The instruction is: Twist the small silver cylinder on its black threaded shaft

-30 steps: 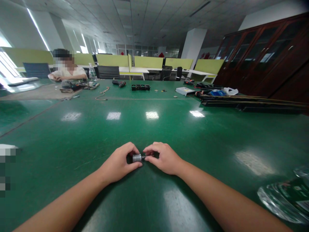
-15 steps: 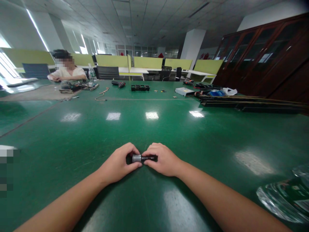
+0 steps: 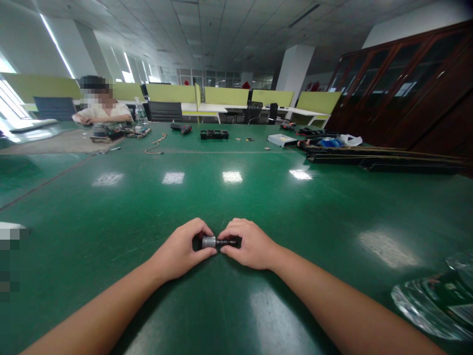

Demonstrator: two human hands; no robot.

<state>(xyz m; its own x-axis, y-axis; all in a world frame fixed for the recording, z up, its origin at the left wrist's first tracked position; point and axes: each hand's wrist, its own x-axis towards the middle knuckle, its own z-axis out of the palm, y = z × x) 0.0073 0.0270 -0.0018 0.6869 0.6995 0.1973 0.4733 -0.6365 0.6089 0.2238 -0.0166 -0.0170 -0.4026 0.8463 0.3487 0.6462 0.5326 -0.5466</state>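
Note:
A small cylindrical metal part (image 3: 209,241), silver at its left end with a dark ribbed shaft on the right, lies sideways low over the green table (image 3: 236,202). My left hand (image 3: 185,250) curls round the silver end, thumb below and fingers above. On the other side my right hand (image 3: 248,244) has its fingers closed round the dark shaft. The fingertips of both hands nearly meet near the middle of the part. The undersides of the fingers are hidden.
At the right edge lies a clear plastic bottle (image 3: 436,301). Along the far side are a power drill (image 3: 181,128), a black tray-like part (image 3: 215,134), a cord (image 3: 155,145), a silver box (image 3: 282,140) and long dark strips (image 3: 369,157). A person (image 3: 105,106) sits at the far left.

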